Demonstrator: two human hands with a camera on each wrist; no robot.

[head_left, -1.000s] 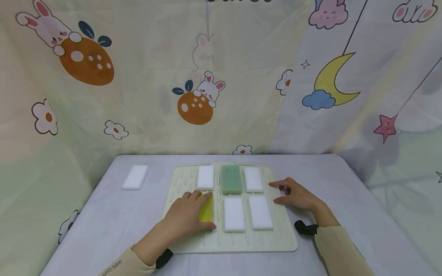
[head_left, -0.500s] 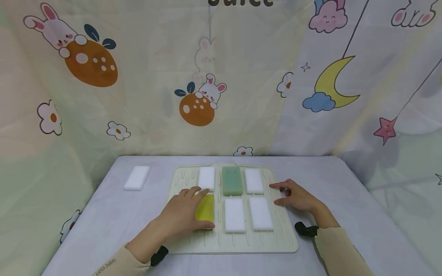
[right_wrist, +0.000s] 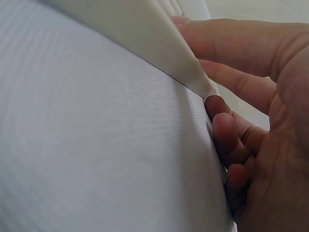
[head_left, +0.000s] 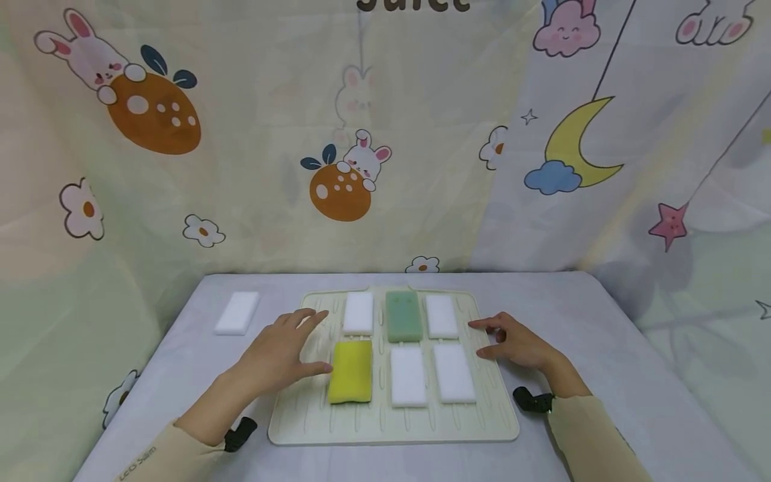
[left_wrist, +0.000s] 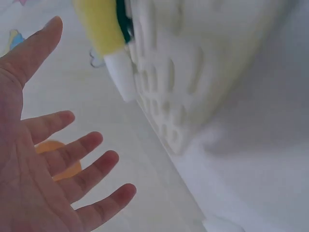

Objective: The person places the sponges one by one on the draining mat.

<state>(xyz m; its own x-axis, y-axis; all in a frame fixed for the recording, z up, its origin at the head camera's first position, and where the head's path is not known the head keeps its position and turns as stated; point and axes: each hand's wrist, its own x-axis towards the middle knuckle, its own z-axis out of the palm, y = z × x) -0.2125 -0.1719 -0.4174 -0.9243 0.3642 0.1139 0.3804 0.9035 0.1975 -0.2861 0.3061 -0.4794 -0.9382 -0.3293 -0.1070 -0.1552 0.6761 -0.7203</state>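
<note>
A yellow sponge (head_left: 351, 371) lies flat on the cream ridged mat (head_left: 391, 428), in the front row at the left. My left hand (head_left: 298, 343) hovers just left of it with fingers spread and holds nothing. The left wrist view shows the bare palm (left_wrist: 63, 145) and the yellow sponge (left_wrist: 99, 24) beyond it. My right hand (head_left: 483, 337) rests on the mat's right edge, fingers relaxed. In the right wrist view its fingers (right_wrist: 227, 82) touch the mat's rim (right_wrist: 145, 38).
On the mat lie a green sponge (head_left: 403, 314) and several white sponges, among them one at the back left (head_left: 358, 312) and one at the front middle (head_left: 408, 375). Another white sponge (head_left: 237, 311) lies on the table left of the mat. Patterned cloth walls surround the table.
My left hand let go of the yellow sponge and drew back to the left with fingers spread. The sponge now lies flat and uncovered. The right hand stayed put.
</note>
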